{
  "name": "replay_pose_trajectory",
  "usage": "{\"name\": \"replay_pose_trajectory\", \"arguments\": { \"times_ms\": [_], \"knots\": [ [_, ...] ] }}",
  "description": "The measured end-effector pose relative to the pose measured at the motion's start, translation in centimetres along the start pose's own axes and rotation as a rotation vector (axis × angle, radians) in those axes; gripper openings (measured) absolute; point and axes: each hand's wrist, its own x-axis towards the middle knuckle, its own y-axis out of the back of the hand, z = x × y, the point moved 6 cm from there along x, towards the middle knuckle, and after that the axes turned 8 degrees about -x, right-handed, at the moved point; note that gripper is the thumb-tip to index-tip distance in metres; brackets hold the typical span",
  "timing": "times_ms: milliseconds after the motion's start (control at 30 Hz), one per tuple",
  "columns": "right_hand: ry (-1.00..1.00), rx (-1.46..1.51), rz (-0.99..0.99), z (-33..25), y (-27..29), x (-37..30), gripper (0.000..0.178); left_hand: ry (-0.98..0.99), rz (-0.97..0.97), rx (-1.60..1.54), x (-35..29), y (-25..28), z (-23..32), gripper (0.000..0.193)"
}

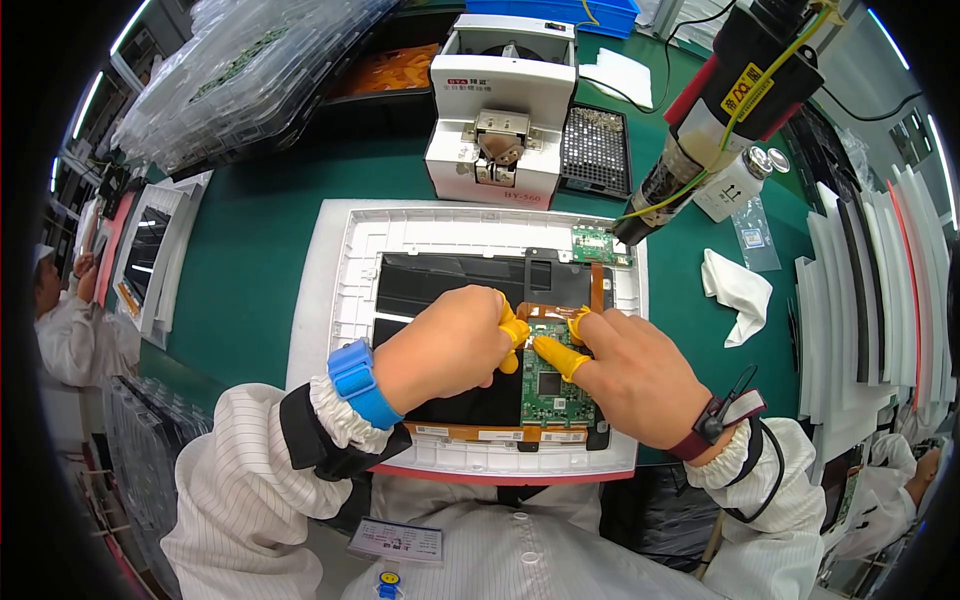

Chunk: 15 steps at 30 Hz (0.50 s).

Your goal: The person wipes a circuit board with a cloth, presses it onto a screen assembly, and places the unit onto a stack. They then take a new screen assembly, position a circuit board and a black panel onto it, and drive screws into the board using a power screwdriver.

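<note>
The white housing (450, 230) lies flat, open side up, on the green bench (255, 270), directly in front of the person; judged by its moulded ribs, it is stiff and light, and is best lifted by two opposite rims. Inside it, the black panel (435, 285) looks glossy, so treat it as slippery and easily scratched; apply no pressure. The right hand (640, 370) rests over the circuit board (560, 405), thumb and index finger narrowly parted; whether they grip anything cannot be told. The left hand (455, 335) is curled, fingertips close together at the board's upper left; what it holds, if anything, is hidden. The board, at the housing's right half, is likely thin, rigid and fragile: hold by bare edges, clear of components. The orange ribbon (598, 285) above it appears flexible and prone to creasing; support it flat.
</note>
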Motion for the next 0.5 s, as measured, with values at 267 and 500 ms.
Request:
{"name": "replay_pose_trajectory", "arguments": {
  "times_ms": [267, 500],
  "knots": [
    [0.035, -0.023, -0.074, -0.16, -0.15, 0.41, 0.021, -0.009, 0.008, -0.001, 0.08, 0.1, -0.18, 0.017],
    [0.035, -0.063, -0.064, -0.73, 0.05, 0.59, 0.015, -0.032, 0.011, 0.004, -0.14, 0.19, 0.32, 0.017]
  ]
}}
